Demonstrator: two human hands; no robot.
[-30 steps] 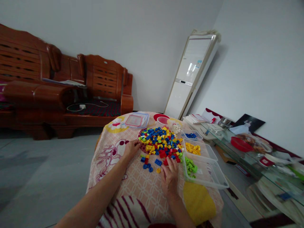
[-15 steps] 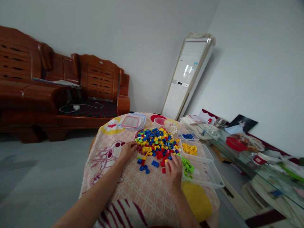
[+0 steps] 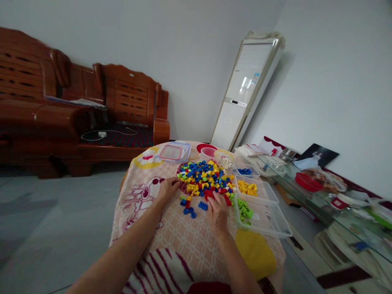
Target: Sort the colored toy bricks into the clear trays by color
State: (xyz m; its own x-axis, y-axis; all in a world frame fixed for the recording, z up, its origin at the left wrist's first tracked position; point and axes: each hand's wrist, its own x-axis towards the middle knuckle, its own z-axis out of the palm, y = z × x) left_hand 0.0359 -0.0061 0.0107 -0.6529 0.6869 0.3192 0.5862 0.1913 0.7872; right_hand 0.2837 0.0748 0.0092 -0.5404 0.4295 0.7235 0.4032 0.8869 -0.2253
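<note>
A heap of small red, blue, yellow and green toy bricks [image 3: 204, 178] lies on a round table covered with a cartoon-print cloth [image 3: 183, 232]. My left hand [image 3: 168, 188] rests at the heap's left edge, fingers curled against the cloth. My right hand [image 3: 217, 211] lies palm down at the heap's near edge, fingertips among red bricks; what they touch or hold is too small to make out. A few loose blue bricks [image 3: 192, 207] sit between my hands. To the right stand clear tubs: green bricks [image 3: 244, 209], yellow bricks [image 3: 248, 188], blue bricks [image 3: 245, 171].
Clear lids [image 3: 173, 152] and a red-rimmed cup [image 3: 208, 152] stand at the table's far side. A wooden sofa [image 3: 76, 118] fills the left. A tall white air conditioner [image 3: 245, 92] stands in the corner. A cluttered glass shelf [image 3: 324, 192] runs along the right.
My right hand has slid left along the heap's near edge, from beside the green tub onto the red bricks. The left hand has stayed at the heap's left edge. The camera shifted slightly.
</note>
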